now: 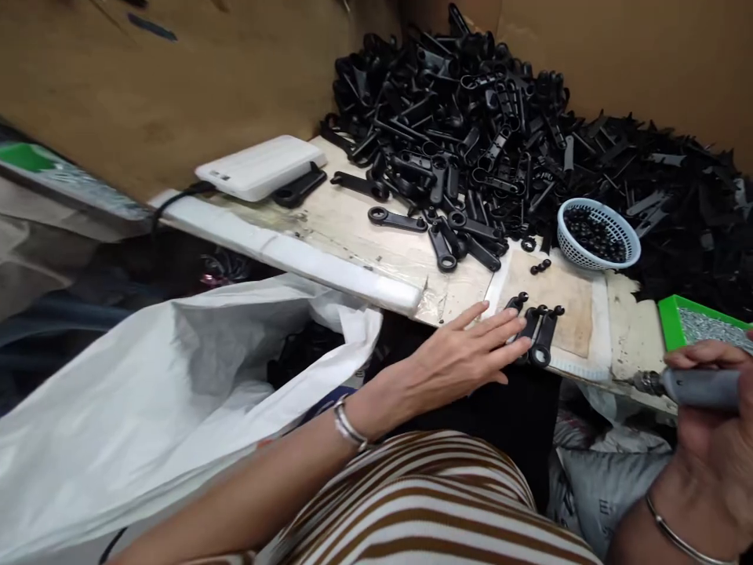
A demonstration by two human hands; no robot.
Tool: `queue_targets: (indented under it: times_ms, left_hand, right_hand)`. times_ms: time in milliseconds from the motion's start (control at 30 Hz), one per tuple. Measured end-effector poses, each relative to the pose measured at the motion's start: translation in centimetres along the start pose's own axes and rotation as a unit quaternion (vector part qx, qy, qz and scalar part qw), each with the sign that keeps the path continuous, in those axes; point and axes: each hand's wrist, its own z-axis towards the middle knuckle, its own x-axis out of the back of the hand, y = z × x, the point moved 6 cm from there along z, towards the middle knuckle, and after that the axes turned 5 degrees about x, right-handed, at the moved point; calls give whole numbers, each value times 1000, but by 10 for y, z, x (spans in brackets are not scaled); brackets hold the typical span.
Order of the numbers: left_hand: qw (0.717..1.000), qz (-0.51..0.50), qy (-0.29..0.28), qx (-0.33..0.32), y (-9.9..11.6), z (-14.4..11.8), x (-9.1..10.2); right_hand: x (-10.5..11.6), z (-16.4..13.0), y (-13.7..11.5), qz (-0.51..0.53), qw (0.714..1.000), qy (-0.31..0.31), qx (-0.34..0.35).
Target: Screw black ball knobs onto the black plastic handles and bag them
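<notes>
At the table's front edge my left hand reaches out with its fingers stretched and spread. Its fingertips touch or cover the leftmost of several black plastic lever arms lying side by side, each with a ring at one end and a small knob at the other. My right hand, at the right edge of view, is wrapped round a grey power screwdriver whose metal tip points left. Part of that hand is cut off by the frame. Close to the screwdriver stands a green tray of small metal screws.
A large heap of black plastic parts covers the back of the table. A light blue basket holds small black pieces. A white box-shaped device with a cable lies at left. Below the padded edge gapes a white sack.
</notes>
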Motion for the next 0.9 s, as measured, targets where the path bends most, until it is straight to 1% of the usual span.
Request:
queue_targets:
  times_ms: [67,133,300,367,500,633,700,767,900]
  left_hand:
    - [999,-7,-37,3,3,9,-21]
    - [998,-15,-57,8,2,12,-33]
    - [996,-25,-87,15,7,13,-43]
    - [996,-26,-84,30,10,14,-45]
    - [996,-31,-52,59,17,15,-49]
    - [996,-23,-30,78,22,14,-51]
    - [996,-18,-21,80,24,13,-51]
    - [997,-13,-17,78,25,12,-52]
    - [998,-5,-8,69,26,11,-52]
  right_hand:
    - [-11,-1,-4,17,999,-37,11]
    - [-19,-2,-6,34,998,-50,17]
    - [-32,-3,0,51,997,-52,-6]
    - [-35,-3,3,56,997,-55,-6]
    - [-45,1,9,103,993,-60,-14]
    - [-67,9,8,168,981,-94,12]
    - [-79,11,7,190,977,-99,24]
    - [-88,12,7,190,977,-91,29]
    - [-101,13,9,155,983,-86,40]
